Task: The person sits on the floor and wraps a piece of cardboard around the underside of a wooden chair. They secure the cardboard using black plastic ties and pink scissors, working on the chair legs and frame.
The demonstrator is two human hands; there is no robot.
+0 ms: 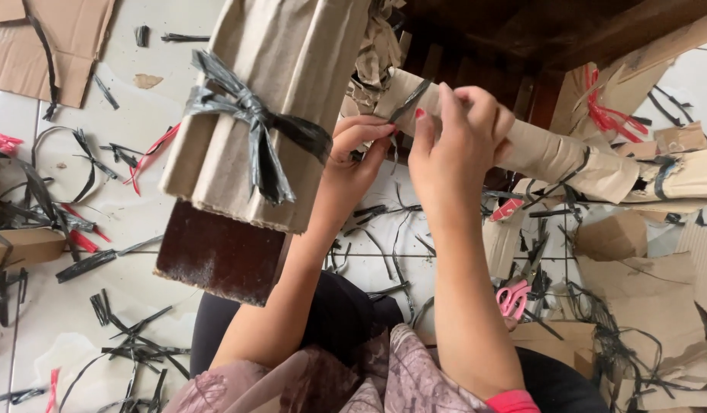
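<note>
Only packaging shows here; no label, sign or screen is in view. A brown corrugated cardboard wrap [277, 99] sheathes a dark wooden furniture leg at upper centre, bound by a knotted black plastic strip [250, 115]. A second cardboard wrap [552, 153] runs rightward along another wooden part, with black strips around it. At the top right corner, a further cardboard wrap [628, 76] carries a red plastic tie [606, 115]. A flattened cardboard sheet [55, 38] lies at the top left corner of the tiled floor. Torn cardboard pieces [644, 291] are piled by the floor's right edge.
</note>
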